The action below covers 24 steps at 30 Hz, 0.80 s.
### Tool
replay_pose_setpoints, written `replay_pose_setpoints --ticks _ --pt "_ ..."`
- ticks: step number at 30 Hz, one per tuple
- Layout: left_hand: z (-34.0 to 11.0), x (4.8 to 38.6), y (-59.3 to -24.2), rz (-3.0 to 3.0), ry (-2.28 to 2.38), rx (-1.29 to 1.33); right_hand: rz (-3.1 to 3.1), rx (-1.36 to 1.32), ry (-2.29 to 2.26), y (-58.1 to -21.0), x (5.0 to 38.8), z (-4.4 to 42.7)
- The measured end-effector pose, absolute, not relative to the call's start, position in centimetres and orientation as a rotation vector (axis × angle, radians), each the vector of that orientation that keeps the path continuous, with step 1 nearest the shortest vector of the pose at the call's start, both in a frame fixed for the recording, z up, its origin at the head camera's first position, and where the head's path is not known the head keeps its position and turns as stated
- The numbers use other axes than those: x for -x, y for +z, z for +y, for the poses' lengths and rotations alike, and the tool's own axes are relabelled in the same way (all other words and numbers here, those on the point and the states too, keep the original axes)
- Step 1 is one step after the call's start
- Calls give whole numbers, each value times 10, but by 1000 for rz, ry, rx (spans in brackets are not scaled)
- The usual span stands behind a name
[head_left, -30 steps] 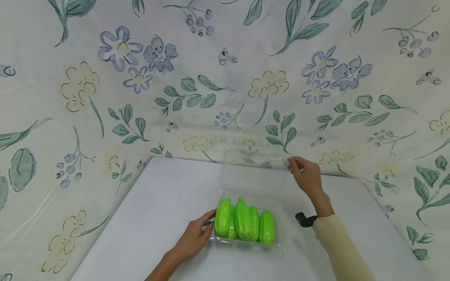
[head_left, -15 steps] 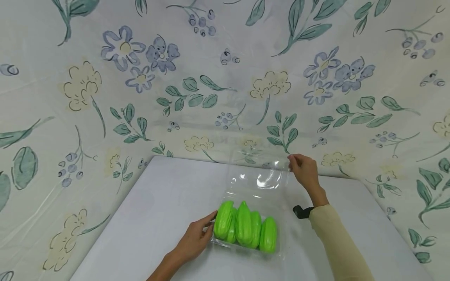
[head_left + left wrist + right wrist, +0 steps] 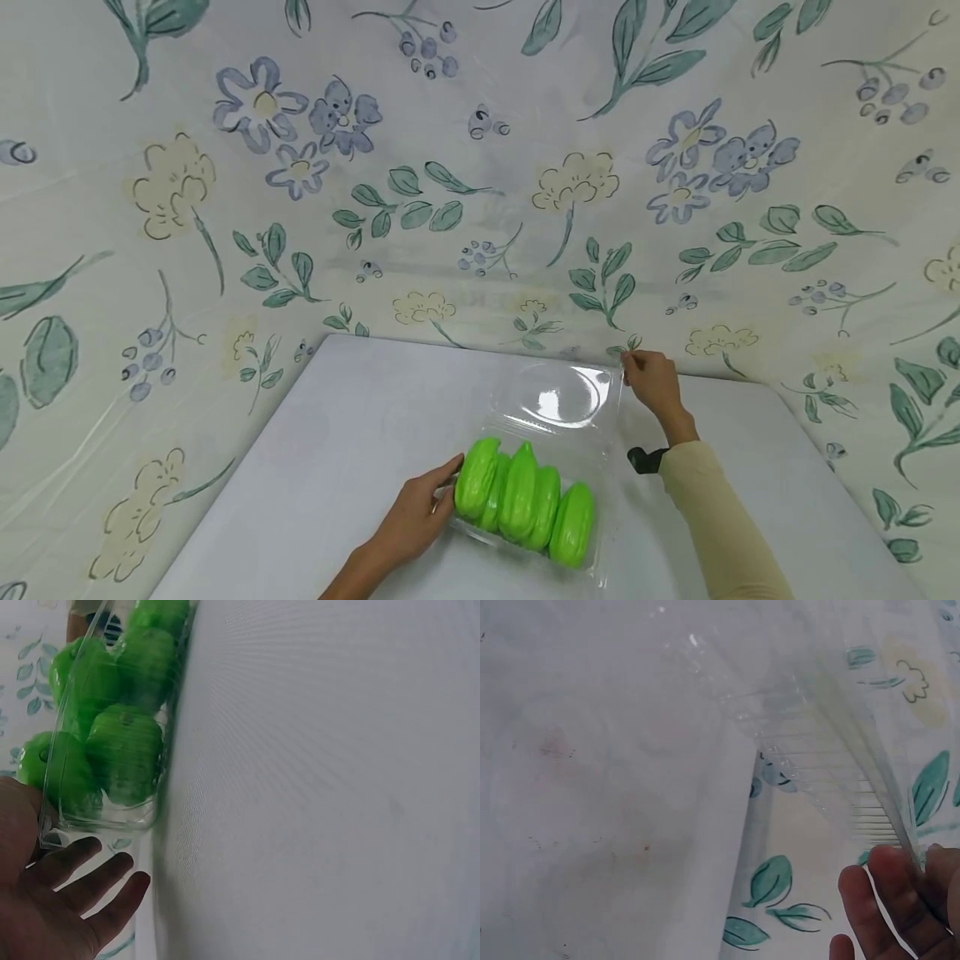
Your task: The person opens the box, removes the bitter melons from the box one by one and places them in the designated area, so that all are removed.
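Observation:
A clear plastic box with a hinged lid stands on the table, its lid (image 3: 551, 396) folded back behind its base. Several bright green ridged vegetable-like pieces (image 3: 519, 496) lie side by side in the base. At the box's left end my left hand (image 3: 415, 512) grips the edge between thumb and fingers; in the left wrist view the thumb side of the hand (image 3: 45, 877) meets the box corner, the other fingers extended. My right hand (image 3: 656, 383) pinches the lid's far right corner, and the right wrist view shows the fingers (image 3: 889, 881) on that clear edge.
The white table (image 3: 360, 408) ends at a floral-patterned sheet (image 3: 442, 242) hanging behind and around it. A black strap-like thing (image 3: 647, 460) is at my right wrist, beside the beige sleeve (image 3: 720, 517).
The lid has tipped further back and down with my right hand. The base has turned slightly, its right end moving nearer, and the green pieces lean more. My left hand stays at the box's left end.

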<state>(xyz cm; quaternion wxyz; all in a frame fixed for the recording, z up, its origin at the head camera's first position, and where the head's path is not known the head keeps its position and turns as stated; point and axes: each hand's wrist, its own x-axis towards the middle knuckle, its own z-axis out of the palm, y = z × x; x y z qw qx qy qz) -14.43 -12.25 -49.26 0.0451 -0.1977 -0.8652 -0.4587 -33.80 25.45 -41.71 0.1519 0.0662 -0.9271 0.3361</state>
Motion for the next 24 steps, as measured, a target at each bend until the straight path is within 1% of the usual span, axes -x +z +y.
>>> replay_pose_setpoints --ticks 12,24 --pt "-121 140 -495 -2618 -1304 623 -2808 -63 1006 -447 337 263" --pt "-120 142 -497 -2622 -1302 630 -3026 14 871 -467 337 265"
